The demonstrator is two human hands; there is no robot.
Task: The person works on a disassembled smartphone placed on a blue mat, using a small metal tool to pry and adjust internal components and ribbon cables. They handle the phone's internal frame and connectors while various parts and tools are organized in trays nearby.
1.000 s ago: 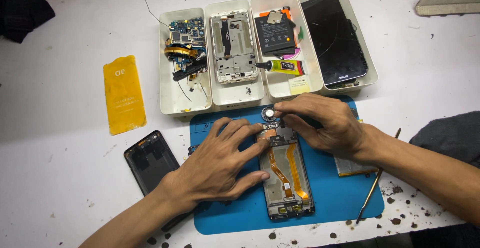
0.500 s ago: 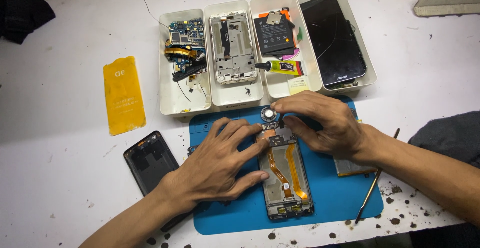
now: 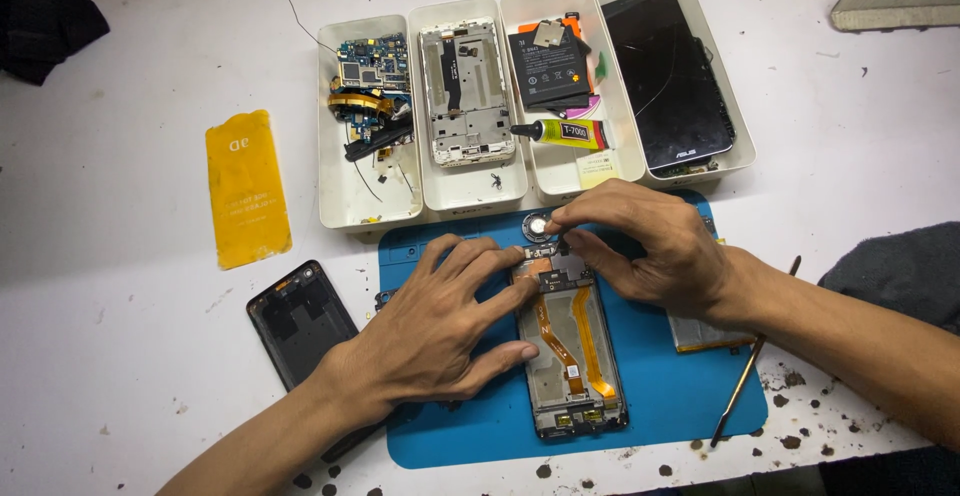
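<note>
White worktable (image 3: pixel 130 356): stained with dark specks along the 6 o'clock edge.

Blue work mat (image 3: pixel 680 396): lies at centre, toward 6 o'clock, and carries the work.

Four white trays (image 3: pixel 345 206): set side by side at 12 o'clock of the mat. From 9 to 3 o'clock they hold circuit boards (image 3: pixel 372 68), a bare metal phone frame (image 3: pixel 462 91), a black battery (image 3: pixel 548 68) with a yellow glue tube (image 3: pixel 568 134), and a dark phone screen (image 3: pixel 668 81).

Opened phone (image 3: pixel 575 356): lies lengthwise on the mat, internals up, two orange flex cables running down its middle.

Black back cover (image 3: pixel 298 318): on the table at 9 o'clock of the mat, partly under the left forearm.

Yellow protector sleeve (image 3: pixel 247 188): flat on the table at 10 o'clock of the mat.

Left hand (image 3: pixel 440 321): fingers spread, palm down on the mat, fingertips pressing the opened phone's 9 o'clock edge near its top.

Right hand (image 3: pixel 655 251): curled over the phone's 12 o'clock end, thumb and forefinger pinching a small part there; the part itself is too small to identify.

Metal pry tool (image 3: pixel 745 376): at 4 o'clock, across the mat edge.

Round speaker disc (image 3: pixel 538 224): on the mat just at 12 o'clock of the phone, touching the right fingertips.
</note>
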